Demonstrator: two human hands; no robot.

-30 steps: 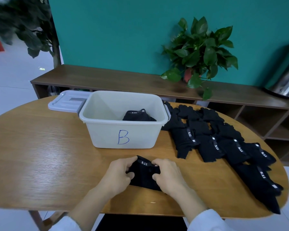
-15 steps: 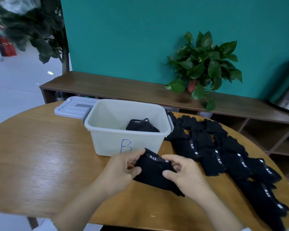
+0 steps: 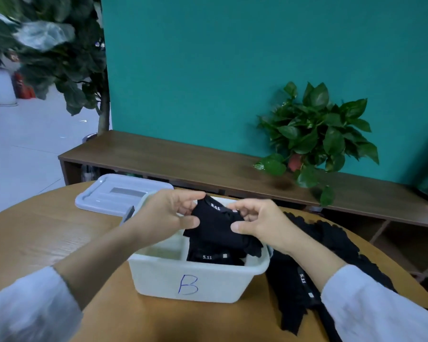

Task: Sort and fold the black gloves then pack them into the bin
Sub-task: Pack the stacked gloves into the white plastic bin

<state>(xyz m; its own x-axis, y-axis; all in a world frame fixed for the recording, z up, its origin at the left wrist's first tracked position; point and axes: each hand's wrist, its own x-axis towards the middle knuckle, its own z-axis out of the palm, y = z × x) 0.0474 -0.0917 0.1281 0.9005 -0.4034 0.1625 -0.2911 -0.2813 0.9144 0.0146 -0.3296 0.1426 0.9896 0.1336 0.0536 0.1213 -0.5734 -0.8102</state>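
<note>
Both hands hold folded glove [image 3: 216, 224] (over bin [image 3: 198, 280]).

hidden: bin [image 3: 158, 275] floor, under gloves | cropped: loose gloves [image 3: 304, 290], bottom edge

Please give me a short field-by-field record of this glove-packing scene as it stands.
held: folded glove, over the bin
left hand: grips the glove's left side
right hand: pinches its right side
in bin: another folded glove
bin mark: blue B
lid: off, on the table behind the bin's left
waiting: gloves on the table, right of the bin
</note>
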